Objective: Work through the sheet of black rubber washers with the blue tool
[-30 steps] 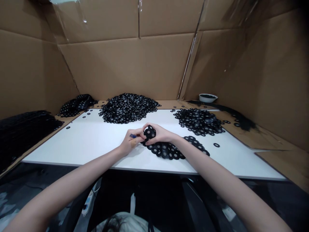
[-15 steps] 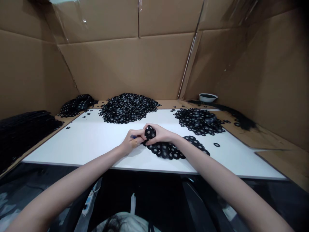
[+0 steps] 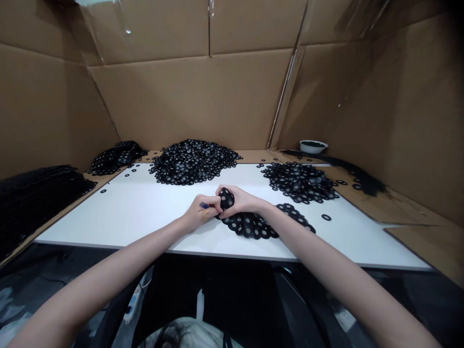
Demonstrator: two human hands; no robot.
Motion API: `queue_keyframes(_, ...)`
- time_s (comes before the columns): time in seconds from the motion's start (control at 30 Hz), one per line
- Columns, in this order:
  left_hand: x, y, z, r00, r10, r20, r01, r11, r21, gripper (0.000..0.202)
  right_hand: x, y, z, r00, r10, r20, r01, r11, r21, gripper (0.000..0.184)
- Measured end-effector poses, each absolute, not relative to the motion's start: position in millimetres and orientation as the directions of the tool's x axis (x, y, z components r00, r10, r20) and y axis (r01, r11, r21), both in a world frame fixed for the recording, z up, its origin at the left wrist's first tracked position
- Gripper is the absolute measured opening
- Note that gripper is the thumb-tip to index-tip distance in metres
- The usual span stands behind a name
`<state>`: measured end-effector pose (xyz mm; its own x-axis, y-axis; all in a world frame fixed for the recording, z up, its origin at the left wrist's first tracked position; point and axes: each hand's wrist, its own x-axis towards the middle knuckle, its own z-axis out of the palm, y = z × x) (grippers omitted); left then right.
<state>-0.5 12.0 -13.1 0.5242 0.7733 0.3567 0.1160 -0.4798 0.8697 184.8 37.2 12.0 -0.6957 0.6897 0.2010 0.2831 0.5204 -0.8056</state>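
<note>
A sheet of joined black rings [image 3: 250, 226] lies on the white board, its left end lifted and bunched between my hands. My right hand [image 3: 242, 200] is closed around that raised end, fingers curled over the top and thumb below. My left hand [image 3: 199, 211] is closed in a pinch right against it. Between its fingers shows the blue end of a slim tool [image 3: 204, 205]; the rest of the tool is hidden. A tan patch, like a bandage, is on a left finger. My right forearm covers part of the sheet.
Heaps of loose black rings sit at the back [image 3: 192, 162] and right [image 3: 299, 182] of the white board [image 3: 145, 208]. A white bowl [image 3: 313, 147] holds dark bits. Black strips [image 3: 39, 193] are stacked at left. Cardboard walls [image 3: 188, 101] enclose the table. One ring [image 3: 326, 217] lies alone.
My left hand has shifted slightly right, its fingers now nearer my right hand, and the blue-ended tool has moved with it. My right hand stays nearly in place, holding the ring sheet.
</note>
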Motion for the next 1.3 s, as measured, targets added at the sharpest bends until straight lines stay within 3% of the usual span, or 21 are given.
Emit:
queue_keyframes(0.23, 2.5, 6.3, -5.7, 0.465, 0.855, 0.228, 0.03, -0.272, 0.962, 0.004, 188.6, 41.8, 13.8, -0.742, 0.65, 0.162, 0.255, 0.497, -0.83, 0.043)
queue_keyframes(0.67, -2.5, 16.4, -3.2, 0.203, 0.934, 0.294, -0.073, -0.285, 0.956, 0.004, 199.6, 36.6, 25.9, -0.731, 0.682, 0.026, 0.415, 0.474, -0.777, 0.058)
queue_keyframes(0.93, -3.6, 25.0, -10.3, 0.179, 0.944, 0.279, -0.208, -0.241, 0.948, 0.005, 197.2, 40.2, 17.2, -0.762, 0.64, 0.1, 0.381, 0.568, -0.73, 0.041)
queue_keyframes(1.07, -2.3, 22.9, -7.7, 0.149, 0.942, 0.3, -0.162, -0.276, 0.947, 0.004, 191.8, 41.6, 11.4, -0.737, 0.665, 0.12, 0.377, 0.551, -0.744, 0.033)
queue_keyframes(1.3, 2.4, 13.6, 0.9, 0.177, 0.906, 0.384, 0.084, -0.403, 0.911, 0.005, 186.2, 42.3, 1.2, -0.626, 0.754, 0.197, 0.389, 0.522, -0.759, 0.028)
